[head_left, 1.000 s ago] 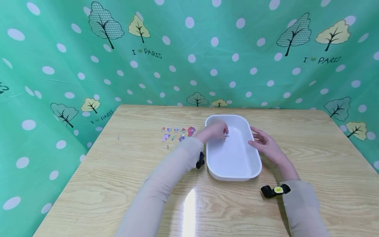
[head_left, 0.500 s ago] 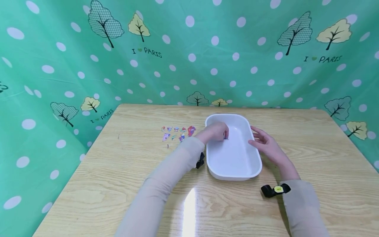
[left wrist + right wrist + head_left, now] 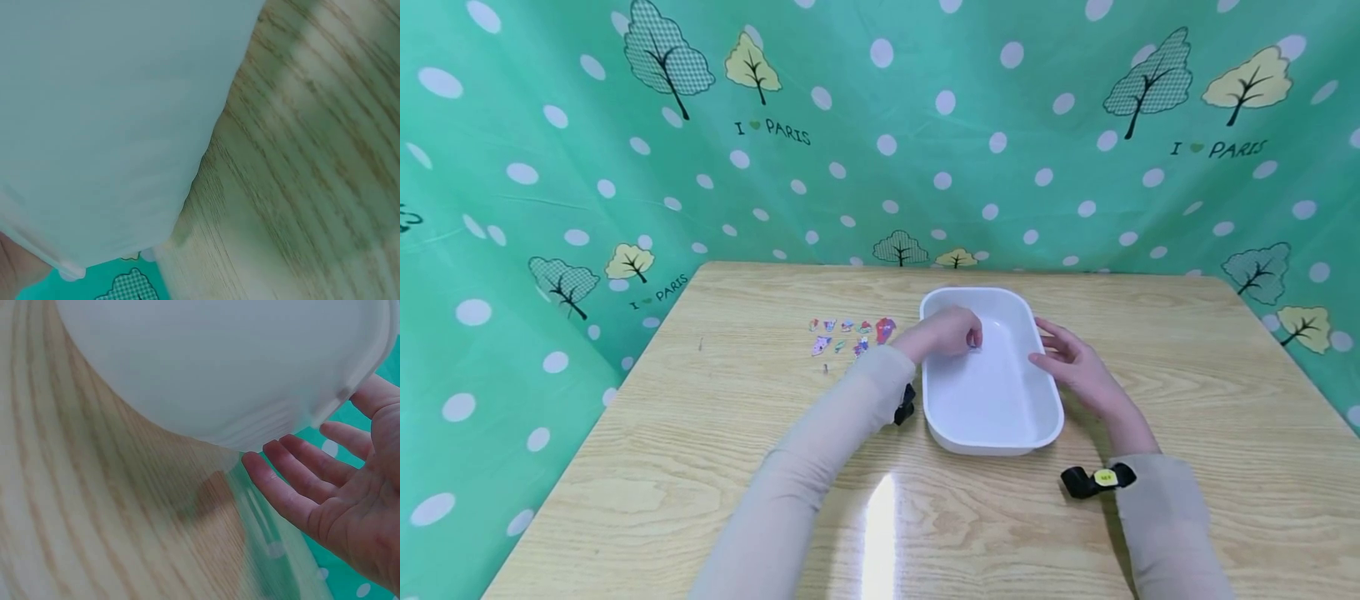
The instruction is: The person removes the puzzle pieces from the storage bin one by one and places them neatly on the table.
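Note:
A white plastic tub (image 3: 992,408) stands on the wooden table. My left hand (image 3: 951,331) reaches over its left wall, fingers curled and pointing down near the tub's floor. At the fingertips a small flat piece (image 3: 975,346), which looks like a sticker, is pinched and mostly hidden. In the left wrist view a sleeve (image 3: 112,125) covers most of the picture, and only a bit of skin shows. My right hand (image 3: 1075,364) rests against the tub's right side, thumb at the rim. Its extended fingers (image 3: 284,494) touch the outer wall in the right wrist view.
Left of the tub, several small colourful cut-out stickers (image 3: 822,345) lie in rough rows; my left forearm partly covers them. A tiny piece (image 3: 825,368) lies below the rows. Green dotted cloth (image 3: 925,125) hangs behind the table (image 3: 662,467).
My left hand's fingers have closed in and shifted slightly within the tub, and the small dark piece at their tips shows less. The right hand and tub stay in place.

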The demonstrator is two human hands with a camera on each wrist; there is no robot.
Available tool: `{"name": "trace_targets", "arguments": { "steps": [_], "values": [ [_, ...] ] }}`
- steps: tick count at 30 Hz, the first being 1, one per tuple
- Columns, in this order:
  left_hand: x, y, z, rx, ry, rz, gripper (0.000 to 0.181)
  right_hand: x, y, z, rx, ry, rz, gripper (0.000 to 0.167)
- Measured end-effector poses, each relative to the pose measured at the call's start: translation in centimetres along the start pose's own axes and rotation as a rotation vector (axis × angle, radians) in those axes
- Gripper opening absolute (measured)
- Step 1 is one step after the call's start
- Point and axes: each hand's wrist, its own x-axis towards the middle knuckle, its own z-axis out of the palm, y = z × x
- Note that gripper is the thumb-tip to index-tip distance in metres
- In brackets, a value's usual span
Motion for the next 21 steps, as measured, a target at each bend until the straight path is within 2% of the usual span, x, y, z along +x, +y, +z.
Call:
{"name": "trace_targets", "arguments": {
  "steps": [4, 14, 21],
  "values": [
    [-0.06, -0.08, -0.14, -0.083, 0.032, 0.016, 0.018, -0.01, -0.07, 0.02, 0.006, -0.004, 0.005, 0.068],
    [0.04, -0.54, -0.28, -0.200, 0.120, 0.052, 0.018, -0.03, -0.25, 0.01, 0.004, -0.010, 0.020, 0.070],
    [-0.23, -0.75, -0.46, -0.330, 0.181, 0.076, 0.019, -0.03, -0.11, -0.01, 0.010, -0.010, 0.021, 0.072]
  ]
}}
